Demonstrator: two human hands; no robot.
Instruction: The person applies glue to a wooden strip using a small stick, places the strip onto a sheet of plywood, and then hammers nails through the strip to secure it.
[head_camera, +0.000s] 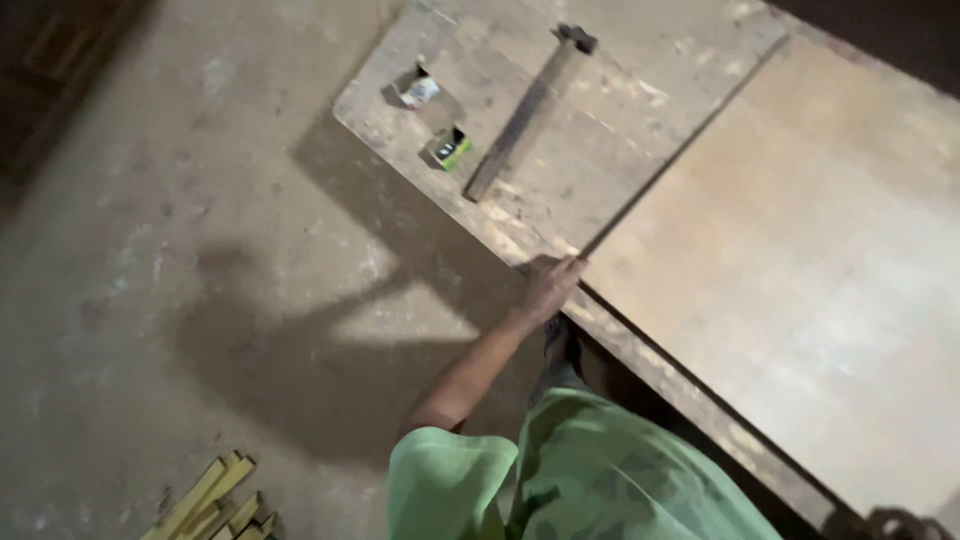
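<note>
Concrete floor below; outstretched left hand (552, 285) grips plywood sheet (800, 250) corner.

Worn wooden bench (600, 130) bearing large plywood sheet (800, 260), long dark wooden bar (525, 115), two small boxes (432, 120); yellow wood strips (215, 500) on concrete floor (150, 250).

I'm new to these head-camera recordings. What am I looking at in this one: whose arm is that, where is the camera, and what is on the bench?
The camera sits on a person's head and looks down, so the green sleeve and bare arm are their own. Their left hand grips the corner of a large plywood sheet lying on a worn wooden workbench. The right hand is out of view. Further along the bench lie a long dark wooden strip and two small packets. On the concrete floor, bottom left, sits a bundle of yellowish wooden sticks. The picture is slightly blurred.
</note>
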